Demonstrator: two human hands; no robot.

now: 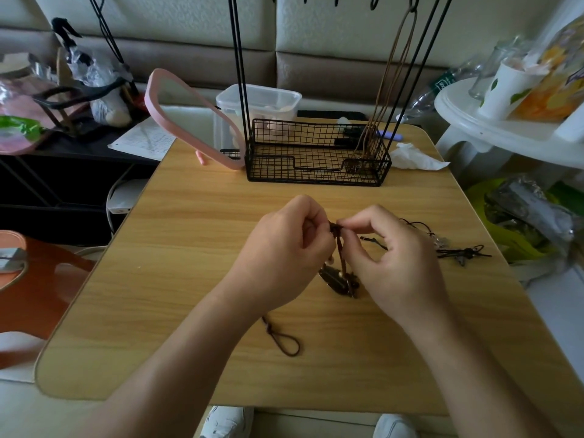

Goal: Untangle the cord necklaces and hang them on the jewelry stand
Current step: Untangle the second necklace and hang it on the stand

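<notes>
At frame centre, the brown cord (341, 251) is pinched by the left grip (284, 248) and right grip (395, 257), and its tangle could be tightened if tugged apart.

No text reads clearly — bottle label (442, 83) and printed sheet (143, 141) blur.

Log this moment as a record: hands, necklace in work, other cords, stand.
left hand: pinches brown necklace cord
right hand: pinches same cord, close beside left
brown necklace: pendant below hands, loop end on table
black cords: tangled on table, right of hands
stand: tan necklace hangs on it
</notes>
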